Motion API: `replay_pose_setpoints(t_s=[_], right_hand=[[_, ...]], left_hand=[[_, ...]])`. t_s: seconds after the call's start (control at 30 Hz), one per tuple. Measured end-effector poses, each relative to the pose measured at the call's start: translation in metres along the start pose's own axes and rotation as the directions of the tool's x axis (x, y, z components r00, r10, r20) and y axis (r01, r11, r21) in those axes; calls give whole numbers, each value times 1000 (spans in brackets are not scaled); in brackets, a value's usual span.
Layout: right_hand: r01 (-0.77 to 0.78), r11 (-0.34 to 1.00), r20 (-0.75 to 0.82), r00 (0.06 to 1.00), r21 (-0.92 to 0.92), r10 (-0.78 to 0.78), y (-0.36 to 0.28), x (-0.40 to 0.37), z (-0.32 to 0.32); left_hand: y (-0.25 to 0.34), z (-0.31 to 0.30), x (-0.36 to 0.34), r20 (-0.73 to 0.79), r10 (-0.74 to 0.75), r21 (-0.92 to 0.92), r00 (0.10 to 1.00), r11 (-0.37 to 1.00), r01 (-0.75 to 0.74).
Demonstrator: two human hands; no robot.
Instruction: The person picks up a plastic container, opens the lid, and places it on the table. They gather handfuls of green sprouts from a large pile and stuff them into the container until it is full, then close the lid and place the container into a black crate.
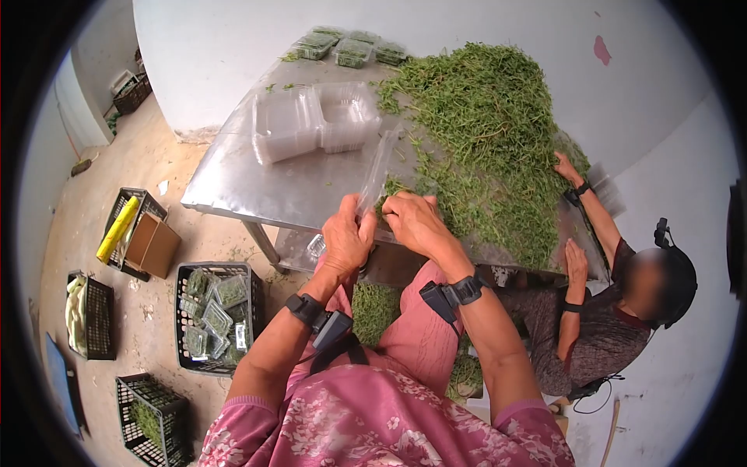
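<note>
My left hand (348, 233) pinches the near edge of a clear plastic clamshell box (378, 173), whose raised lid shows nearly edge-on above the table's front edge. Close beside it, my right hand (419, 222) has its fingers curled down on a small bunch of green sprigs (397, 187) by the box. The box's lower part is mostly hidden by my hands. A large heap of leafy green sprigs (482, 101) covers the right side of the metal table (226, 183), and loose sprigs trail toward my right hand.
Stacked open clamshell boxes (288, 124) stand on the table's left, with several filled boxes (354, 53) behind. A black crate (183, 311) of filled boxes sits on the floor, near other crates (152, 420). At the right, a co-worker (607, 327) reaches one hand into the heap.
</note>
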State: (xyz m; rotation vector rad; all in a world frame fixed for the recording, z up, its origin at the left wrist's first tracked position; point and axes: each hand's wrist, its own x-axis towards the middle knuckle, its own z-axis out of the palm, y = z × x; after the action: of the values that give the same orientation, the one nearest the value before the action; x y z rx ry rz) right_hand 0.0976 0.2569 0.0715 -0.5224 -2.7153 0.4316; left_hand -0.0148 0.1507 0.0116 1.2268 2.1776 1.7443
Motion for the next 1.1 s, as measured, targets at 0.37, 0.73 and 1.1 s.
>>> replay_pose_setpoints(t_s=[0.37,0.73,1.1], right_hand=[[33,999,-70,997,6,-32,4,-5,5],[24,999,-133,991,38,-19,5,-8,10],[26,999,-136,991,32,-21,5,-9,12]], left_hand=[[0,0,-1,1,14,1,1000,1000,-14],[-1,2,2,-23,40,-29,999,999,-40],[-2,3,1,-26,63,-7,998,998,-63]])
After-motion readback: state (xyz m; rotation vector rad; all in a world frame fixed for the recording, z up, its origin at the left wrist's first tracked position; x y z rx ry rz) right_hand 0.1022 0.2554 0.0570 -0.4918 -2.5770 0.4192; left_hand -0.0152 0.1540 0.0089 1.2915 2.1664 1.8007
